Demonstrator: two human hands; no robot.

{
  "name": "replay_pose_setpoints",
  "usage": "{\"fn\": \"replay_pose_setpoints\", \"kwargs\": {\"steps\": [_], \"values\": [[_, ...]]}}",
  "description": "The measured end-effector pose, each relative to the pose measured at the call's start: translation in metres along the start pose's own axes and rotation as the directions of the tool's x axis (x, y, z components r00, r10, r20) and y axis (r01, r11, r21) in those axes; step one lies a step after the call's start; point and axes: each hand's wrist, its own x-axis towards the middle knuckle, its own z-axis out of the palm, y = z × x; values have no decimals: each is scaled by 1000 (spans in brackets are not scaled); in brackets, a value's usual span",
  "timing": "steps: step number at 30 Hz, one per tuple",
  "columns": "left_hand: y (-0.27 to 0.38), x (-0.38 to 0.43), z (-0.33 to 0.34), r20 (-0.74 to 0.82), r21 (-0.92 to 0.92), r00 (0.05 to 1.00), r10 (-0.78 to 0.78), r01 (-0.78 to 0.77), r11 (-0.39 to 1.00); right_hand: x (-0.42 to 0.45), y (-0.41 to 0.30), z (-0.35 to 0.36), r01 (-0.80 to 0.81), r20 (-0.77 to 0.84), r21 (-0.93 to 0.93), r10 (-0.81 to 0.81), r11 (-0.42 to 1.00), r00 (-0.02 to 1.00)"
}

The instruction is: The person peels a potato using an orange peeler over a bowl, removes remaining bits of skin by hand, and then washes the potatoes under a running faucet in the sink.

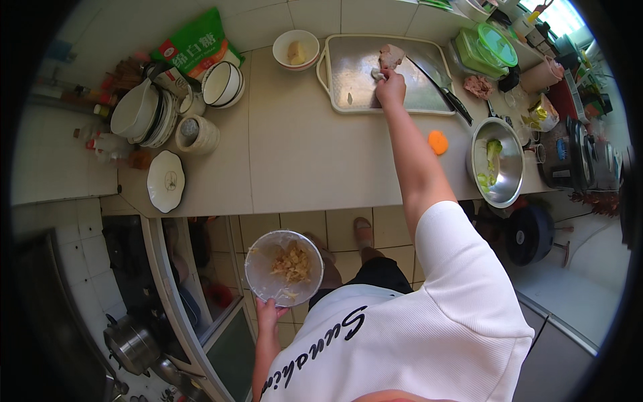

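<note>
My left hand (271,312) grips the near rim of a round waste bin (249,276) lined with clear plastic, held below the counter's front edge. Pale yellowish peelings (293,264) lie inside it. My right hand (391,89) reaches over a metal-faced cutting board (351,68), its fingers closed on a small whitish scrap (377,74). Just beyond the fingertips lies a piece of pale pink raw meat (391,56). To its right rests a kitchen knife (442,88) with a black handle, which overhangs the board's edge.
An orange carrot piece (438,142) lies beside my right forearm. A steel bowl (512,176) with green vegetable pieces stands at the right, near more raw meat (478,87). A white bowl (282,46) holds a peeled yellowish piece. Stacked dishes (166,118) and a scalloped plate (166,181) occupy the left.
</note>
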Motion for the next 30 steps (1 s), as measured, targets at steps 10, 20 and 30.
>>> {"fn": "replay_pose_setpoints", "kwargs": {"steps": [10, 20, 30], "values": [[1, -11, 39, -51, 0, 999, 19, -19, 1000, -25, -44, -48, -155, 650, 293, -77, 944, 756], [-5, -8, 50, -5, 35, 1000, 0, 1, 999, -113, -65, -88, -37, 488, 418, -190, 908, 852], [-8, -2, 45, -10, 82, 999, 41, -40, 996, -38, 59, -219, 390, 454, -260, -244, 883, 857]]}}
